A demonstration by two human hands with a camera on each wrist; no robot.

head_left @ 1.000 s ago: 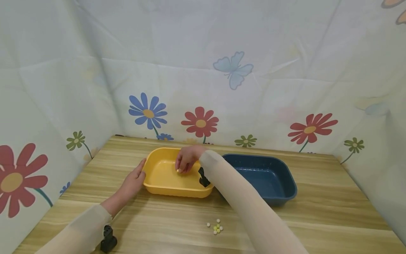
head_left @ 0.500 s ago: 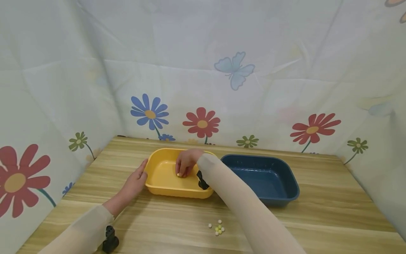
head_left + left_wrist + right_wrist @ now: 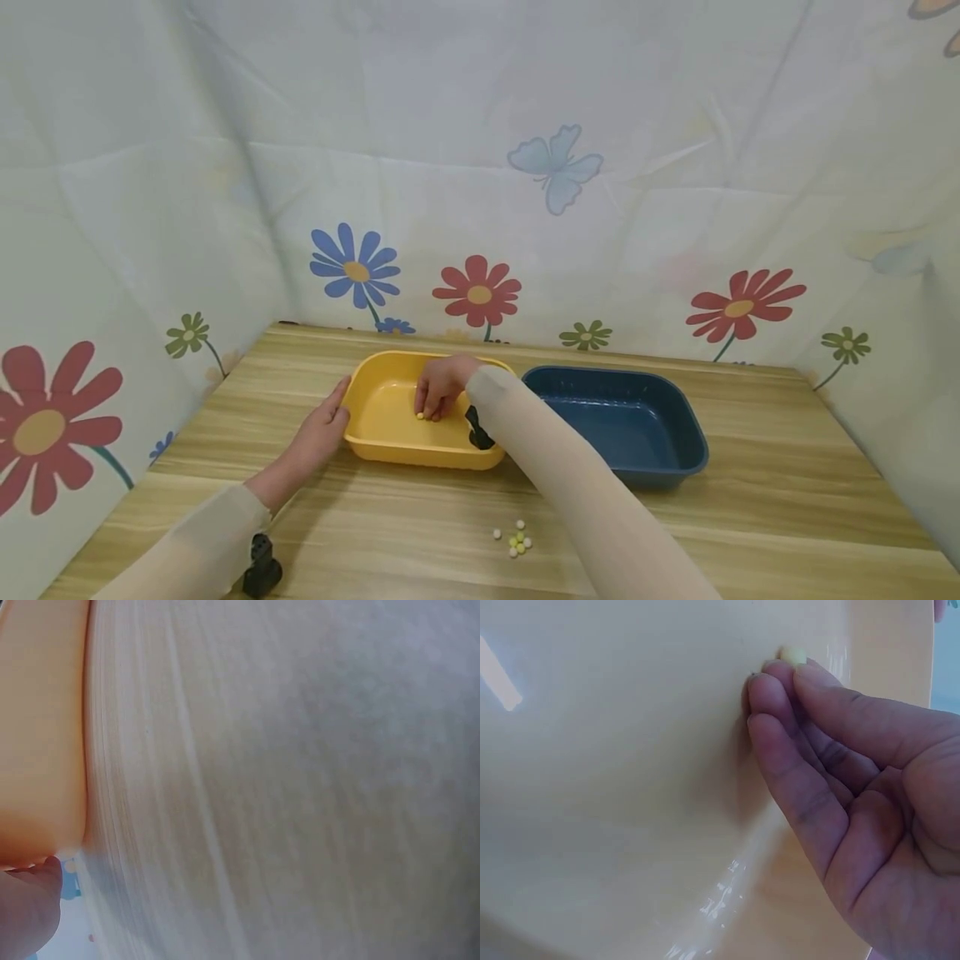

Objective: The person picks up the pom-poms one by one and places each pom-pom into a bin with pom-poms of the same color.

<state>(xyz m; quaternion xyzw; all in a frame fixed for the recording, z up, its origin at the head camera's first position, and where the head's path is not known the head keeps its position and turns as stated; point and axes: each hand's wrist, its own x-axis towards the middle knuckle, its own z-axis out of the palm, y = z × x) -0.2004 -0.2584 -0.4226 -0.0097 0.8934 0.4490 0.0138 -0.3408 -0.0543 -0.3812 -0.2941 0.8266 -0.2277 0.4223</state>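
Note:
Inside the yellow basin [image 3: 420, 457], my right hand [image 3: 442, 385] reaches down close over the basin's floor. Its thumb and fingertips pinch a small pale-yellow ball [image 3: 793, 655], which peeks out beyond them in the right wrist view. In the head view the ball [image 3: 420, 416] shows low at the fingertips. My left hand [image 3: 321, 425] rests against the basin's left outer side with its fingers fairly straight. Part of that hand [image 3: 28, 911] appears at the basin's edge in the left wrist view. Several more small white and yellow balls [image 3: 517, 542] lie on the table in front.
A dark blue basin [image 3: 626, 425] stands just right of the yellow one, partly behind my right forearm. The wood-grain table [image 3: 787, 467] ends at a white curtain [image 3: 645, 242] printed with flowers and a butterfly. Black wrist devices [image 3: 262, 567] sit under both sleeves.
My right hand has dipped a little lower toward the yellow basin's floor with the small ball. The left hand stays at the basin's side, and the head view has shifted slightly.

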